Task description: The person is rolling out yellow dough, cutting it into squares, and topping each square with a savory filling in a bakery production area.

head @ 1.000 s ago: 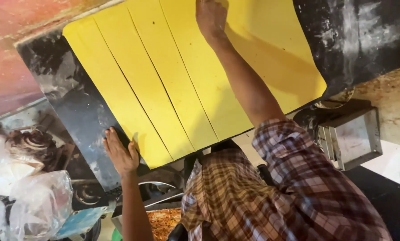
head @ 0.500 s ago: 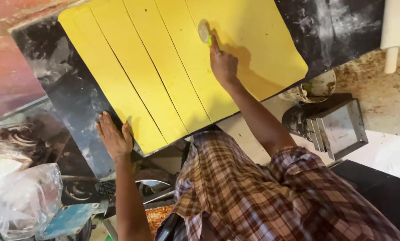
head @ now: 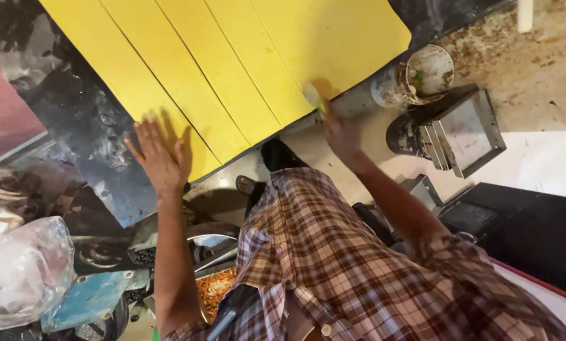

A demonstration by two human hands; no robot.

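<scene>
Paint tin [head: 422, 76], smeared and crusted, sits at the right with a dab of green inside; its depth is hard to judge. Yellow board [head: 232, 69], grooved into long planks, fills the far middle. Left hand [head: 158, 158] lies flat and spread on its near-left corner. Right hand [head: 341, 134] grips a small pale pad [head: 312, 96] against its near edge.

The grooved yellow panel [head: 232, 69] runs out of frame at the top edge, its upper end unseen. The right hand [head: 341, 134] is motion-blurred, and the small pale tool [head: 312, 96] it presses near the panel's lower edge is too smeared to identify. A crumpled clear plastic bag [head: 24, 271] is cut off at the left edge.
</scene>
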